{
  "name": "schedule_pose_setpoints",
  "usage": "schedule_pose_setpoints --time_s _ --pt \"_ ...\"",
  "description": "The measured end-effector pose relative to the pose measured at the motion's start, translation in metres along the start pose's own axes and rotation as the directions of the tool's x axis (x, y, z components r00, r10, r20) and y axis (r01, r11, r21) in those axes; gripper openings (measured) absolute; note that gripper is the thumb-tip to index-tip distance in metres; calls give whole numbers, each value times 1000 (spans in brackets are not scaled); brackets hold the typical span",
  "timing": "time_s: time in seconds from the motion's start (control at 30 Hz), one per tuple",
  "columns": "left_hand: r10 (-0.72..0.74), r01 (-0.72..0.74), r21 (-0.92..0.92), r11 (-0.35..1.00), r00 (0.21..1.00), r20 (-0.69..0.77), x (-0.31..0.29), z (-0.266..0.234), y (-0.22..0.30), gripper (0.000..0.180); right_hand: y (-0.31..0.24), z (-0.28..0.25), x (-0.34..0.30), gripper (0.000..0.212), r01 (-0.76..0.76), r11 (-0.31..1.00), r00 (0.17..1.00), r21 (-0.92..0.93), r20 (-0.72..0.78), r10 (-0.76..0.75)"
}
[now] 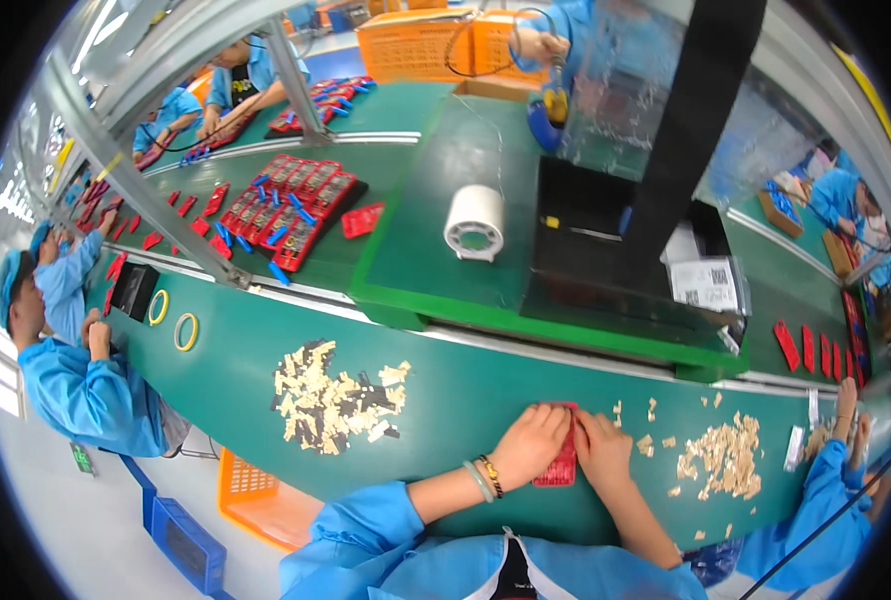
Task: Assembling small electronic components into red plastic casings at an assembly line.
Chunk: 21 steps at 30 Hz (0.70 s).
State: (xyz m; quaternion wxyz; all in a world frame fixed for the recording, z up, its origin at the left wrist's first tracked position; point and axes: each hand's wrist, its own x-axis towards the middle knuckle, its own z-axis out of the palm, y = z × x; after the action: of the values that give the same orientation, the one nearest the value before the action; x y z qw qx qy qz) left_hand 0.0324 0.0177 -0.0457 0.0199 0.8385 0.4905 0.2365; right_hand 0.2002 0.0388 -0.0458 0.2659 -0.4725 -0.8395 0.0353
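A red rectangular panel lies on the green bench in front of me, its upper half mostly covered by my fingers. My left hand, with a pale bangle and a dark beaded bracelet at the wrist, is closed over the panel's left side. From the right, my right hand has its fingers pinched at the panel's upper edge; whatever they hold is hidden. Left of my hands is a heap of small cream and black pieces. Small cream pieces lie scattered to the right.
Beyond the bench, a green-edged platform carries a white spool and a dark stand. Red panels with blue parts fill a tray on the belt. Two yellow rings lie left. An orange crate stands below. Co-workers sit on both sides.
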Motion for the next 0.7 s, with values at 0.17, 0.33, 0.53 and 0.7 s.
schedule_pose_setpoints --time_s 0.17,0.33,0.53,0.7 --pt "37 -37 20 999 999 -14 8 4 -5 41 -16 -22 -36 26 75 946 991 315 83 -106" --pt "-3 3 -6 1000 1000 5 9 8 -10 43 -15 -18 -44 31 159 964 962 212 188 -200" --pt "-7 7 5 1000 1000 -28 11 16 -8 47 -11 -15 -45 26 171 964 966 206 158 -205" --pt "23 -29 63 998 996 91 10 10 -9 35 -7 -11 -48 24 149 950 962 274 182 -203"
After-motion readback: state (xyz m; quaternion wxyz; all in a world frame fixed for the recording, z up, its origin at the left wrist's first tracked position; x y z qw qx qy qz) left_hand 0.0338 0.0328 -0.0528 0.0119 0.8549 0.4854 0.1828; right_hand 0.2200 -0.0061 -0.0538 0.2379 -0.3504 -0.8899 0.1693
